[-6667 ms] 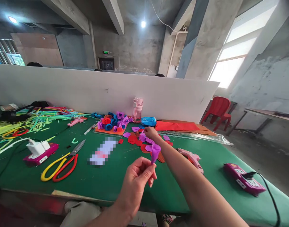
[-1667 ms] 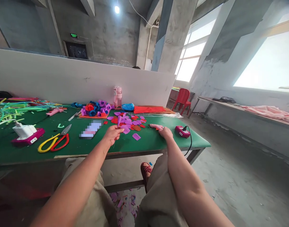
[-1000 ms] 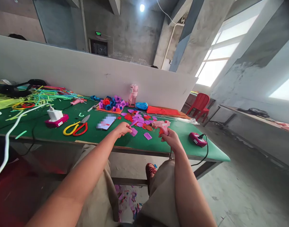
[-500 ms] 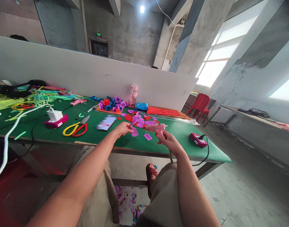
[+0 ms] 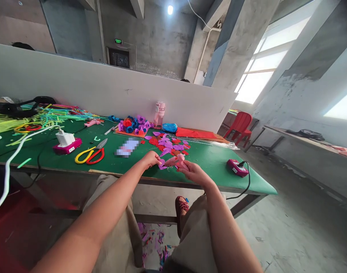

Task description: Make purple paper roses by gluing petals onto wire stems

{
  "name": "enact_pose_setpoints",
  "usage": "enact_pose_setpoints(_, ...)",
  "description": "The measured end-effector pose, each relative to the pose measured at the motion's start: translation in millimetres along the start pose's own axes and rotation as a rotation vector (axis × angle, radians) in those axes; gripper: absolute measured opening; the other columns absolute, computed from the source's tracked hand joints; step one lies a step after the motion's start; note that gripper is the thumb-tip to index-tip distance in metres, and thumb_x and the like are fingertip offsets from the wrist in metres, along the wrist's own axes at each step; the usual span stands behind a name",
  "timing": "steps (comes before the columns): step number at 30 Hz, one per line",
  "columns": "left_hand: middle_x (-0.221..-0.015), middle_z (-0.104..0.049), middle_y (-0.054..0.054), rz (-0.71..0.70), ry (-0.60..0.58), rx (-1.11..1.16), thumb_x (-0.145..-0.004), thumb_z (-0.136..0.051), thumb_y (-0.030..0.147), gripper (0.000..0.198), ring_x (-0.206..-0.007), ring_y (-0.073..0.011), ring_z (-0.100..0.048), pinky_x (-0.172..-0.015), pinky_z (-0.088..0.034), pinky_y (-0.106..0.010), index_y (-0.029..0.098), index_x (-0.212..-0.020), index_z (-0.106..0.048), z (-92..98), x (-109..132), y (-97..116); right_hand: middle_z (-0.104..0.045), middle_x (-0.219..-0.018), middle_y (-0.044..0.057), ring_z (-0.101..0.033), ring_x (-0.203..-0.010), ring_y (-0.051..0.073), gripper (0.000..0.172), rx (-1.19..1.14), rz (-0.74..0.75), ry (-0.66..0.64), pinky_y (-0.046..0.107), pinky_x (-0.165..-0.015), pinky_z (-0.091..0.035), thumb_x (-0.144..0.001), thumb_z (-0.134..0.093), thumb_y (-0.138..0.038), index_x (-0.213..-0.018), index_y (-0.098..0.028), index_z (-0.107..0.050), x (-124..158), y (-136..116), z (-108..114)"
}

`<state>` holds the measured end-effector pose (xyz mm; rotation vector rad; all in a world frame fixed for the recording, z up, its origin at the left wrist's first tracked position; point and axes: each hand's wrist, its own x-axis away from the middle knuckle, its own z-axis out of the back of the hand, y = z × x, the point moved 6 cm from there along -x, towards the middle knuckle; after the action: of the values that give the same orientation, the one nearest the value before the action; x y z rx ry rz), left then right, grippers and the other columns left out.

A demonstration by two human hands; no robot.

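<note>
In my right hand (image 5: 194, 172) is a pink glue gun (image 5: 177, 161), its nozzle end turned left toward my other hand. My left hand (image 5: 152, 159) is closed in a pinch on a purple paper petal (image 5: 162, 165), close to the gun's tip. Whether the tip touches the paper I cannot tell. Just behind both hands lies a loose pile of purple and red paper petals (image 5: 168, 145) on the green table (image 5: 210, 159). Finished-looking purple, blue and red paper flowers (image 5: 135, 125) are heaped further back.
Yellow-and-red-handled scissors (image 5: 91, 152) and a blurred phone (image 5: 127, 147) lie to the left. Pink power sockets (image 5: 237, 167) with a cable sit at the right; another socket block (image 5: 67, 146) is at the left. A pink bottle (image 5: 159, 114) stands before the white partition (image 5: 105, 83).
My right hand has brought the glue gun left and slightly down, up to the petal in my left hand. My left hand has shifted only a little.
</note>
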<state>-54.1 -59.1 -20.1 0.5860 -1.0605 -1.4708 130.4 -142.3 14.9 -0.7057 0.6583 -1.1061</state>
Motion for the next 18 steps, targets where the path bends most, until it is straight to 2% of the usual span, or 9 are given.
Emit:
enact_pose_setpoints(10,-0.035,-0.035,0.009,-0.011,0.008,-0.009,-0.058,-0.076,0.025,0.021,-0.033,-0.0033,-0.022,-0.039,-0.013,-0.021,0.012,-0.065,-0.061,0.1,-1.0,-0.5,-0.035,-0.056,-0.006,-0.033,-0.047,0.008,0.033,-0.078,-0.01,0.01,0.021,-0.044,-0.027,-0.076,-0.055,-0.051,-0.073,-0.02,-0.045,2.3,-10.6,5.4)
enact_pose_setpoints(18,-0.033,-0.032,0.01,-0.012,0.013,-0.021,-0.058,-0.076,0.023,0.019,-0.032,-0.0041,-0.023,-0.039,-0.014,-0.021,0.012,-0.064,-0.061,0.1,0.5,1.1,-0.036,-0.063,-0.004,-0.03,-0.055,0.01,0.025,0.117,0.063,0.034,0.023,-0.05,-0.026,-0.08,-0.051,-0.042,-0.071,-0.019,-0.044,0.8,-9.0,7.9)
